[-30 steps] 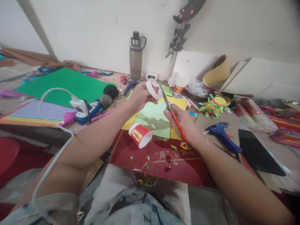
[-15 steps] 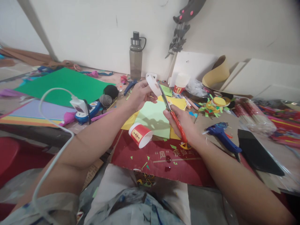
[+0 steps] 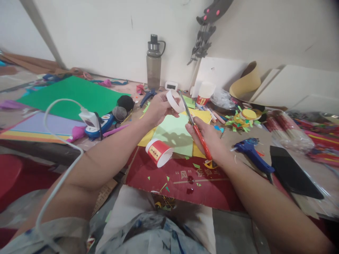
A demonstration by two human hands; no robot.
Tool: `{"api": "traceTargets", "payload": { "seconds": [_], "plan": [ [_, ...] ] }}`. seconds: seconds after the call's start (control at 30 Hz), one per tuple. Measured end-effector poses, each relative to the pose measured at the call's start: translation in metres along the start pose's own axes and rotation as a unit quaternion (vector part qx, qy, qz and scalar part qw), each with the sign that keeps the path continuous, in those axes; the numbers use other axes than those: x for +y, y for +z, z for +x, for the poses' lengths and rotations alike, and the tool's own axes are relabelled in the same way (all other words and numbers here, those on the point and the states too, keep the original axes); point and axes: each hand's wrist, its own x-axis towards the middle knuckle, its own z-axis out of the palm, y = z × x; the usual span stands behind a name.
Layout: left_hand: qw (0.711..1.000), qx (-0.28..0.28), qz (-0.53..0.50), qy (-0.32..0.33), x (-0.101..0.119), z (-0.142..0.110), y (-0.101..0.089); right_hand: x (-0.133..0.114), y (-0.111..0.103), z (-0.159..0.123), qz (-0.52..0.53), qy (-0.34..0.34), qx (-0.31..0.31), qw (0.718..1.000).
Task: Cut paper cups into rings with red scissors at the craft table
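Raised over the papers, my left hand (image 3: 159, 108) pinches a white paper ring (image 3: 173, 102), which looks like a strip cut from a cup. My right hand (image 3: 205, 135) is closed round the red handles of a pair of scissors (image 3: 200, 137). Their blades point up and away, close to the ring's right side; I cannot tell whether they touch it. Below the hands, a cut red paper cup (image 3: 157, 152) lies on its side with its open end toward the right. Pale green paper (image 3: 173, 135) lies under the hands on yellow sheets (image 3: 201, 116).
A blue glue gun (image 3: 253, 153) and a black flat object (image 3: 293, 173) lie at right. Behind stand a water bottle (image 3: 154, 65) and another red cup (image 3: 203, 95). Green card (image 3: 76, 97) and a power strip (image 3: 99, 127) with a white cable are at left. Green scraps dot the red board (image 3: 169, 183).
The ring has turned in my left hand, so its round opening now shows. The scissors' blades have shifted slightly to the right of it. The cup has stayed in place.
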Motion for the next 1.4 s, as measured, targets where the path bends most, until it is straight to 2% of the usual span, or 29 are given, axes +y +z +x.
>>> {"api": "traceTargets", "payload": {
  "seconds": [0.37,0.57,0.8,0.87,1.13,1.4],
  "plan": [
    [1.000,-0.016,-0.015,-0.005,-0.005,0.005,-0.007,-0.003,0.001,-0.003,0.021,0.024,-0.015,0.999],
    [0.999,-0.045,-0.031,0.000,-0.009,0.007,-0.011,-0.004,0.000,-0.003,0.018,0.030,-0.020,0.999],
    [0.999,0.034,-0.008,0.027,-0.003,0.004,-0.007,-0.003,0.001,-0.002,0.011,0.030,-0.024,0.999],
    [0.999,0.038,-0.001,0.022,-0.003,0.004,-0.007,-0.003,0.000,-0.002,0.006,0.029,-0.027,0.999],
    [1.000,-0.008,-0.010,-0.014,-0.004,0.002,-0.003,0.001,0.000,0.000,0.002,0.008,-0.014,1.000],
    [0.999,-0.020,-0.031,-0.006,-0.003,0.003,-0.004,0.000,0.001,-0.001,0.002,0.019,-0.013,1.000]
  ]
}}
